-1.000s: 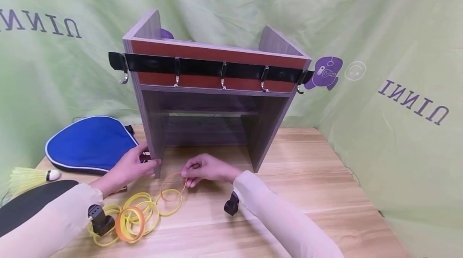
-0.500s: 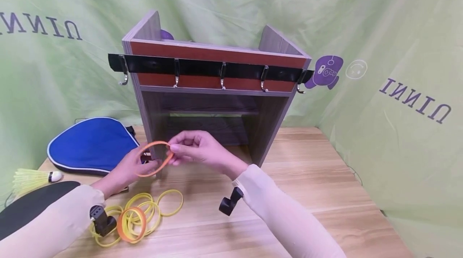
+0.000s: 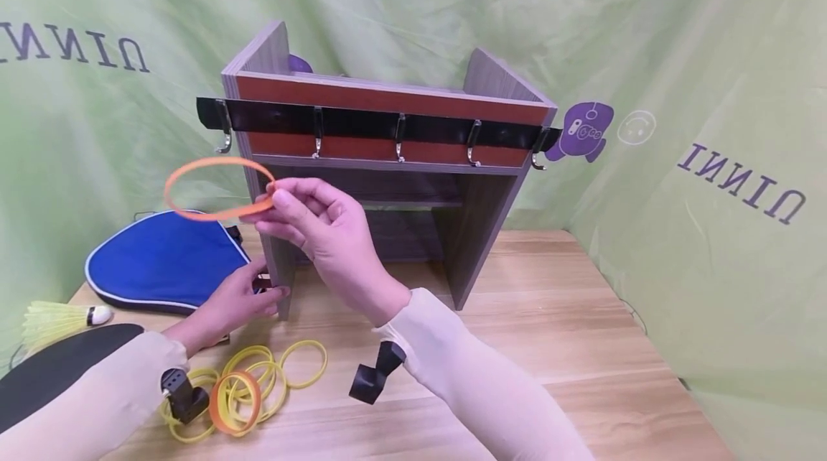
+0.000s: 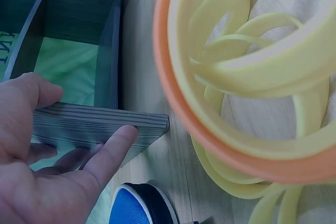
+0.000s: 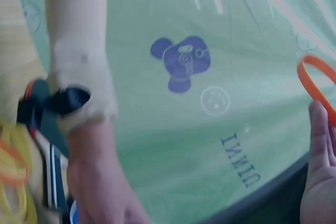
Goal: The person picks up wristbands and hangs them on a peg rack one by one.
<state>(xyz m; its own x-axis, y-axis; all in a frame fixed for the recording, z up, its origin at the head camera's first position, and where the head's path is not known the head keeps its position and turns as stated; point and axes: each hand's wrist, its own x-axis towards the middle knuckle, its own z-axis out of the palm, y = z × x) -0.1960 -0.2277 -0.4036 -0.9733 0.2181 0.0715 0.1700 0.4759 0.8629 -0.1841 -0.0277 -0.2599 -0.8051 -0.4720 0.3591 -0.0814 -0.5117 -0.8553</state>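
In the head view my right hand (image 3: 329, 238) pinches an orange rubber ring (image 3: 226, 215) between thumb and fingers, in front of the left end of a black hook rail (image 3: 362, 127). The ring extends left, below the leftmost metal hook (image 3: 225, 138). My left hand (image 3: 229, 303) grips the lower front edge of the grey wooden shelf's left side panel (image 4: 100, 124), fingers and thumb on opposite faces in the left wrist view. Below my left hand lies a pile of yellow rings (image 3: 278, 396), with another orange ring (image 3: 216, 411) on it.
A blue zip case (image 3: 168, 260) lies left of the shelf. A yellow shuttlecock (image 3: 58, 321) and a black rounded object (image 3: 71, 360), partly under my left sleeve, are at far left. Green printed fabric (image 3: 698, 87) hangs behind the wooden table (image 3: 549, 360).
My right hand has lifted the orange ring from near the tabletop, up and to the left toward the rail's left end. My left hand stays on the panel.
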